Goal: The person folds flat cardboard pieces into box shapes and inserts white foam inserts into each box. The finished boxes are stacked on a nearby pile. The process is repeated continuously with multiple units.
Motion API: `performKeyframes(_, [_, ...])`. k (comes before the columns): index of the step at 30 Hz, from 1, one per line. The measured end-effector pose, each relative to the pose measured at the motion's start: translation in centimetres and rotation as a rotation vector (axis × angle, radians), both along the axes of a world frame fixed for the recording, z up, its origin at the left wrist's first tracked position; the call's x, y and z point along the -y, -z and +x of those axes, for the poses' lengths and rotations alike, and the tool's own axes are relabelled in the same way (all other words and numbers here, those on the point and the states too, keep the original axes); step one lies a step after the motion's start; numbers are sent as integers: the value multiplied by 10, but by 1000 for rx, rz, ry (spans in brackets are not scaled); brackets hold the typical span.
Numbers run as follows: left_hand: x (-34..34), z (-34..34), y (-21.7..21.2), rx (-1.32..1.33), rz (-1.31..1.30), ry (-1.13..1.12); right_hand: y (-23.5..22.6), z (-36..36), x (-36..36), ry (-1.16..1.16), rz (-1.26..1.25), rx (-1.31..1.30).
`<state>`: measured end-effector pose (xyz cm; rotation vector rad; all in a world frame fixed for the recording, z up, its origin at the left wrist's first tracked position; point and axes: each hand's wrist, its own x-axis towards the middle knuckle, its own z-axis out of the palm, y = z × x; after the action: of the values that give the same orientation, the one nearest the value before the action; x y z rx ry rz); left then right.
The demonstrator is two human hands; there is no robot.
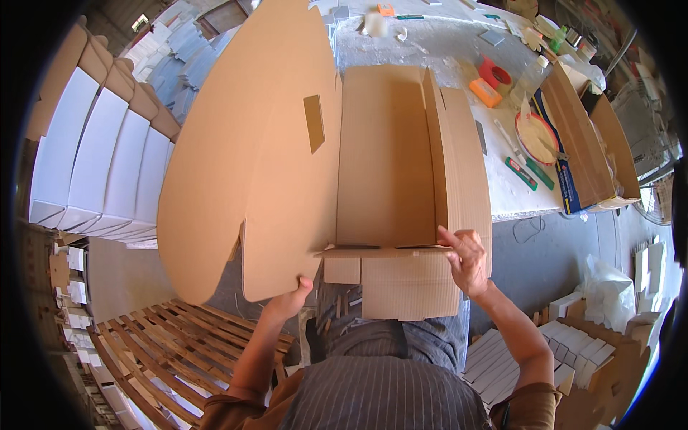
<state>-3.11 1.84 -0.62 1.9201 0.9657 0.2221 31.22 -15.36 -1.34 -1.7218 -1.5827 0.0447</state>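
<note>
Stacks of white folded boxes point(100, 158) are leaning in rows at the far left, above a slatted wooden pallet point(165, 344) on the floor. A person's left hand point(288, 299) is closing its grip on the lower edge of a large brown cardboard flap point(244, 165), tilting it up and to the left. The flap is part of an unfolded cardboard box point(387, 158) resting partly on the pale surface point(444, 43) and partly over the person's lap. The right hand point(467, 261) is pinching the box's right-hand wall near its front corner, fingers curled over the edge. Further right on the surface are lying an orange tape dispenser point(487, 89), a round dish of pale paste point(536, 136) and a green-handled tool point(522, 173), just beside an open cardboard tray point(584, 136). More white boxes point(516, 358) are piled low at the right
</note>
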Motion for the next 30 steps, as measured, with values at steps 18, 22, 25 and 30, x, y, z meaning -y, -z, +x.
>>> performKeyframes(18, [13,22,5,280,99,-68,-30,-7,-44,169,-54,409])
performKeyframes(22, [20,24,8,297,129,-96,-41,-25,-43,-40,-119,212])
performKeyframes(25, [20,26,1,272,111,-102,-34,-25,-47,-146,-325,235])
performKeyframes(30, [22,37,-18,305,86,-48,-20,-16,-81,-255,-700,191])
